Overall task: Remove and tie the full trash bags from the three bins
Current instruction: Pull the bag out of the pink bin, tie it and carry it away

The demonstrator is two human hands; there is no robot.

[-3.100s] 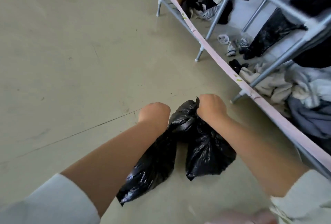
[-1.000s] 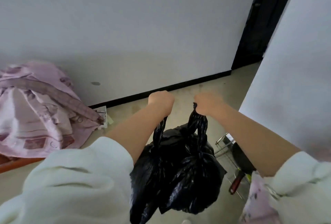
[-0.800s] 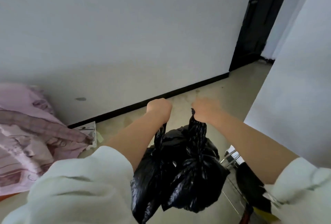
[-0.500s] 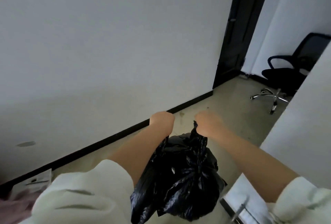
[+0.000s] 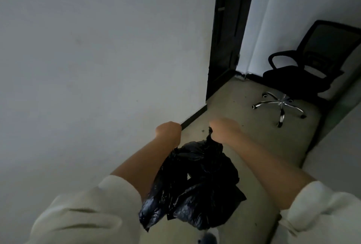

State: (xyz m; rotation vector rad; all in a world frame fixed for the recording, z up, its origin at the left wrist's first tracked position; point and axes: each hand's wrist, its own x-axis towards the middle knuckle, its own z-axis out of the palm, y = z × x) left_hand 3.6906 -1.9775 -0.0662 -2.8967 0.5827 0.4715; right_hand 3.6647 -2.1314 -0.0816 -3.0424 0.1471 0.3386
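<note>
Black trash bags (image 5: 197,187) hang as one crumpled, shiny bundle in front of me, above the floor. My left hand (image 5: 168,130) is a fist closed on the bags' gathered top at the left. My right hand (image 5: 224,127) is a fist closed on a twisted black neck of plastic at the right. Both forearms are bare, with cream sleeves pushed up. How the bags divide between the hands is hidden by my arms. No bin is in view.
A white wall (image 5: 97,58) with a black skirting runs close on my left. A dark doorway (image 5: 228,34) opens ahead. A black office chair (image 5: 304,75) on a chrome star base stands at the far right. Beige floor (image 5: 254,132) stretches between them.
My view has swung right and forward: the clothes rack, then the pink bedding, left the view and the doorway and chair came in. Both hands keep their hold on the hanging bags.
</note>
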